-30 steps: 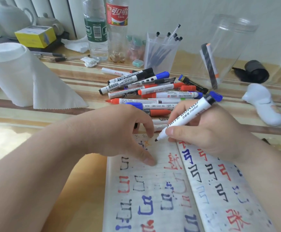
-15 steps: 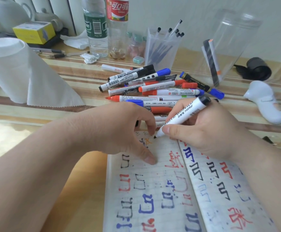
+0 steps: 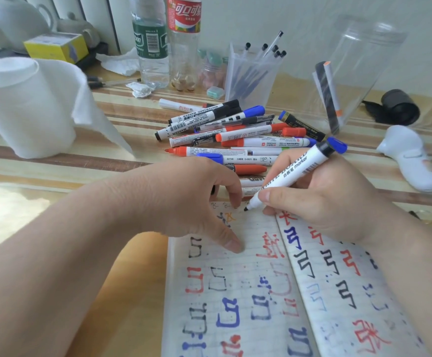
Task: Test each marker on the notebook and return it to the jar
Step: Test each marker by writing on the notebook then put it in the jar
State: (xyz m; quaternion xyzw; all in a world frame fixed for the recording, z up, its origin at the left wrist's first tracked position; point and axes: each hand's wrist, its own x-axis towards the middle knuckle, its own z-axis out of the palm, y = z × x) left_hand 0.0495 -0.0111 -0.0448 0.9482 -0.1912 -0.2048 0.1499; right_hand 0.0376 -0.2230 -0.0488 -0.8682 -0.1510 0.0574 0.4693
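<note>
pinching a marker (image 3: 290,173) between thumb and fingers, the right hand (image 3: 325,199) holds its black tip at the top of the notebook's (image 3: 261,292) left page, near the spine. the left hand (image 3: 184,197), at nine o'clock of the tip, presses the page with thumb and forefinger spread apart; its other fingers are hidden. loose markers (image 3: 235,136) lie heaped at twelve o'clock of the notebook. the clear jar (image 3: 369,55), at one o'clock, holds two markers.
</note>
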